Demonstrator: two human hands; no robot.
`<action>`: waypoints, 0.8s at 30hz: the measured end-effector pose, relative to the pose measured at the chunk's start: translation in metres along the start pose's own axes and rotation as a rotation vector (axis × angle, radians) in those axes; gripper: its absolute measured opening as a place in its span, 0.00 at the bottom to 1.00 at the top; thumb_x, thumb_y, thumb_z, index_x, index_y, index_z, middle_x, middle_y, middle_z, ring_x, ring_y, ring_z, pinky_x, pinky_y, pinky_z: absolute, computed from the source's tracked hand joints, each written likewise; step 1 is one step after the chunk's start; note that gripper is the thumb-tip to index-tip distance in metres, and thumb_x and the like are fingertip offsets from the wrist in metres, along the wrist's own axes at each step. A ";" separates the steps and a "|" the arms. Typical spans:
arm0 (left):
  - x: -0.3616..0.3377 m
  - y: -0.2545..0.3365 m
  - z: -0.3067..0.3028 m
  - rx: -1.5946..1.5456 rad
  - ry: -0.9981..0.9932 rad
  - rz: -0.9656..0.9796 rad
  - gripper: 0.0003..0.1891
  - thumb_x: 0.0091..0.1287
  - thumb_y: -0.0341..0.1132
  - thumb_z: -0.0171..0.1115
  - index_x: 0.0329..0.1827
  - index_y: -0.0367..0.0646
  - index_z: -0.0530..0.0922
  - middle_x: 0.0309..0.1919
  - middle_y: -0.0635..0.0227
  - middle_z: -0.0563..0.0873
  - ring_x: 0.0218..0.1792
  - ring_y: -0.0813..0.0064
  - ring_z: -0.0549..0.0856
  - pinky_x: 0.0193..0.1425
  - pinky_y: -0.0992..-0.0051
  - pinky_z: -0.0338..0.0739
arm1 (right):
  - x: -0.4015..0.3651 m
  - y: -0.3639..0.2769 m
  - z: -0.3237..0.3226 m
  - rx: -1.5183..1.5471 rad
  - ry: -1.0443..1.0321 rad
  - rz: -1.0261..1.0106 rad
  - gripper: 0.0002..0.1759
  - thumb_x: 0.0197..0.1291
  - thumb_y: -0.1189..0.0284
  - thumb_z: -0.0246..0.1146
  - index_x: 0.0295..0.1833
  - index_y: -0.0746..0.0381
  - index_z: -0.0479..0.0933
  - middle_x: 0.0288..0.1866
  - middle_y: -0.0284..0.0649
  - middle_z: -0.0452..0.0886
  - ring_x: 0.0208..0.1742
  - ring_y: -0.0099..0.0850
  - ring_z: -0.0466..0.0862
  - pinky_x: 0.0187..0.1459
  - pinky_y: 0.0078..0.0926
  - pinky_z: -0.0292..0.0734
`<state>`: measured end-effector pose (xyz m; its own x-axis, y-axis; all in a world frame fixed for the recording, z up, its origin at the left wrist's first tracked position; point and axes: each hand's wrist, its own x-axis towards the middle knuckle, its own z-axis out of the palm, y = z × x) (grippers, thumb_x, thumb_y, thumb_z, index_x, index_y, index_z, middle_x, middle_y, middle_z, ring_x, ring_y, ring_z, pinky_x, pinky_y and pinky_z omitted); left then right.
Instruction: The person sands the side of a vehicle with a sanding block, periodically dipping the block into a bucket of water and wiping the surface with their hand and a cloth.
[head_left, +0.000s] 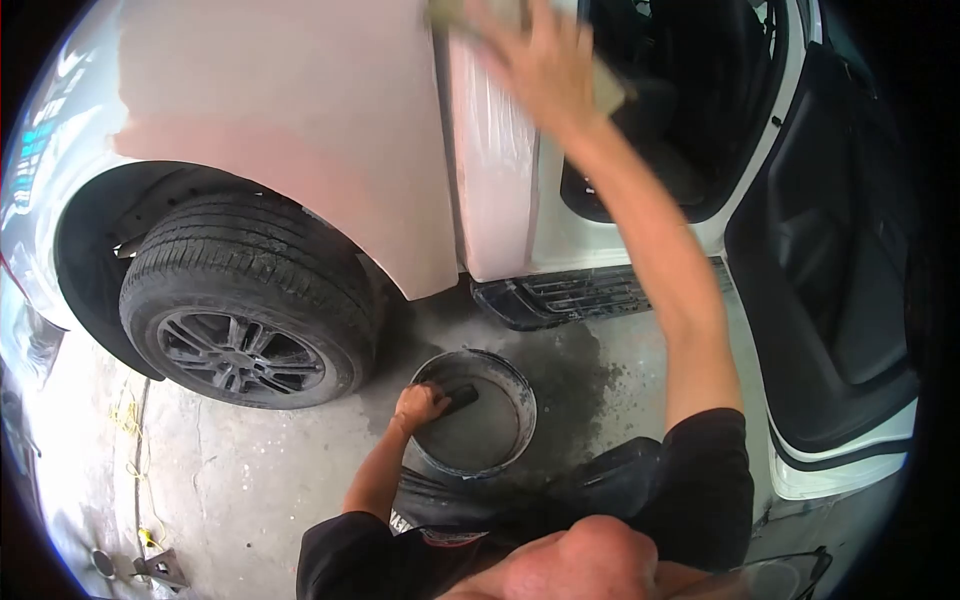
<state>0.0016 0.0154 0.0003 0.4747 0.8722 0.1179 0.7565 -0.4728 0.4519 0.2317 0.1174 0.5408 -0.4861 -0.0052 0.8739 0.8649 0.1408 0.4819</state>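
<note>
Body panel, far left: rigid, fixed and matte, better steadied with a flat palm than gripped; the bucket, on the floor right of the wheel, holds cloudy grey liquid, would likely be heavy and prone to slop, and is best taken by opposite sides of the rim. The tan pad, at the far narrow panel, looks light and is best held flat; the right hand spreads its fingers over it, closure unconfirmed owing to blur. Smallest, the black block, inside the bucket, is probably firm and slippery, its end pinched by the left hand's narrowed fingers.
</note>
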 end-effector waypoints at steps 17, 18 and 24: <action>0.007 -0.014 0.008 0.012 -0.056 -0.024 0.17 0.69 0.51 0.64 0.44 0.49 0.89 0.44 0.60 0.91 0.47 0.57 0.90 0.54 0.60 0.83 | 0.064 0.033 -0.004 0.073 0.097 0.336 0.32 0.67 0.59 0.66 0.76 0.44 0.70 0.70 0.57 0.70 0.57 0.52 0.78 0.55 0.52 0.74; 0.005 -0.011 0.007 0.008 -0.068 -0.030 0.17 0.70 0.52 0.64 0.44 0.49 0.89 0.44 0.60 0.91 0.47 0.57 0.90 0.54 0.60 0.83 | 0.039 0.024 0.006 -0.019 0.115 0.269 0.33 0.65 0.57 0.68 0.75 0.38 0.71 0.71 0.58 0.71 0.55 0.55 0.80 0.52 0.52 0.74; -0.002 -0.004 0.003 0.021 -0.062 -0.047 0.18 0.70 0.52 0.63 0.44 0.49 0.89 0.44 0.61 0.91 0.47 0.57 0.90 0.54 0.60 0.83 | -0.093 -0.020 0.011 0.118 0.029 0.015 0.40 0.63 0.63 0.70 0.80 0.33 0.66 0.74 0.63 0.68 0.56 0.56 0.77 0.57 0.52 0.76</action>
<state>-0.0005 0.0152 -0.0041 0.4650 0.8843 0.0418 0.7874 -0.4347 0.4371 0.2583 0.1255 0.4489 -0.4675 -0.0303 0.8835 0.8507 0.2562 0.4590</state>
